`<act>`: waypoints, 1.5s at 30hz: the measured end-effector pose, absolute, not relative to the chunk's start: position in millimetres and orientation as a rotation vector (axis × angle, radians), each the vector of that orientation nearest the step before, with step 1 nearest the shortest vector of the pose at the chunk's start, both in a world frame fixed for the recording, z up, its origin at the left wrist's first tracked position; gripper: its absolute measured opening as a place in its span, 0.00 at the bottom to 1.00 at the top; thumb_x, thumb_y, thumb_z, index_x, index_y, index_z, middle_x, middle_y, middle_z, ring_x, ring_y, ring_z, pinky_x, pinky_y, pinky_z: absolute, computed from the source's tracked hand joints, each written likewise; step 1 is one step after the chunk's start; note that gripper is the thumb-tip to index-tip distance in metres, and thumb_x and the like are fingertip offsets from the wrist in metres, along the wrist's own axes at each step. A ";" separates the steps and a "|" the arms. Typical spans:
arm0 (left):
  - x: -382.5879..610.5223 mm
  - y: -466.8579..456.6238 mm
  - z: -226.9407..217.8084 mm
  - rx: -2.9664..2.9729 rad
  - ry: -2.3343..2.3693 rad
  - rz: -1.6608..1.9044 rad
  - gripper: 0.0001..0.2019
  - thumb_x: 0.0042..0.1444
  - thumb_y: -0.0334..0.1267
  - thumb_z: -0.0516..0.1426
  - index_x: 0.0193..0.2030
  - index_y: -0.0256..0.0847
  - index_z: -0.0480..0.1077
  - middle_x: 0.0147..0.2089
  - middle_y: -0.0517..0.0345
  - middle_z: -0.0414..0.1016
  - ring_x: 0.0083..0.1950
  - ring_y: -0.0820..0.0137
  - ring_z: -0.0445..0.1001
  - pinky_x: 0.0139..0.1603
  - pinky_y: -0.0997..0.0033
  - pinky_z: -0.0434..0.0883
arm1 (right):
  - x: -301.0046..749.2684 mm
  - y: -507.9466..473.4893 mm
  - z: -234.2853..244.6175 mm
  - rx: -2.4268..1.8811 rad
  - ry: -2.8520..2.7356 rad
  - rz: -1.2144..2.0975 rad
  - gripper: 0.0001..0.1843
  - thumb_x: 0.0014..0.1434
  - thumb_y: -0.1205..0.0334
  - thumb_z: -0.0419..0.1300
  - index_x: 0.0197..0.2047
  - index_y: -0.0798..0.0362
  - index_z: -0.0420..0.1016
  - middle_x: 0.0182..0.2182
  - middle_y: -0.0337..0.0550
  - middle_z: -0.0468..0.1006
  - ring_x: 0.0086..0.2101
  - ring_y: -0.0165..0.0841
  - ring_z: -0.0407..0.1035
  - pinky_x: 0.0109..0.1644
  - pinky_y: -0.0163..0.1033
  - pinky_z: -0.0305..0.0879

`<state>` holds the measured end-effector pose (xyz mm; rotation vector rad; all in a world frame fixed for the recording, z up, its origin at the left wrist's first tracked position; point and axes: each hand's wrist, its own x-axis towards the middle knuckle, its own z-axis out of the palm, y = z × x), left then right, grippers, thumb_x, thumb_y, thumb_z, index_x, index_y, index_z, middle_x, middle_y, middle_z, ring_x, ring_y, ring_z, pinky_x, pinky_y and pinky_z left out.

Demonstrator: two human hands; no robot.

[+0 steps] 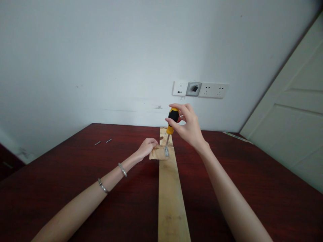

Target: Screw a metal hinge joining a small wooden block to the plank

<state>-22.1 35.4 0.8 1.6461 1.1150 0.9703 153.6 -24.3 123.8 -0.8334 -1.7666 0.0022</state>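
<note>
My right hand [188, 122] is closed around the yellow and black handle of a screwdriver [173, 116]. The shaft slants down to a small metal bracket [167, 152] lying on a short wooden piece [156, 154]. Whether the tip sits in a screw is too small to tell. My left hand [148, 147] pinches the upper left edge of that short piece. The piece lies crosswise over a long wooden plank [172, 201], sticking out to its left. Two metal bracelets are on my left forearm.
The plank lies on a dark red table [121, 208] and runs to the far edge by the wall. Two screws or nails [103, 142] lie at the left. A thin strip [237, 137] rests at the far right. Wall sockets [213, 90] and a white door [295, 111] are beyond.
</note>
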 end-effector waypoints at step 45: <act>-22.6 34.6 2.1 1.631 1.106 0.972 0.08 0.47 0.37 0.53 0.24 0.36 0.69 0.24 0.58 0.70 0.28 0.71 0.66 0.31 0.73 0.60 | 156.2 -20.3 121.2 -0.878 -1.750 -0.070 0.24 0.54 0.62 0.60 0.55 0.47 0.67 0.47 0.47 0.69 0.36 0.33 0.66 0.35 0.40 0.71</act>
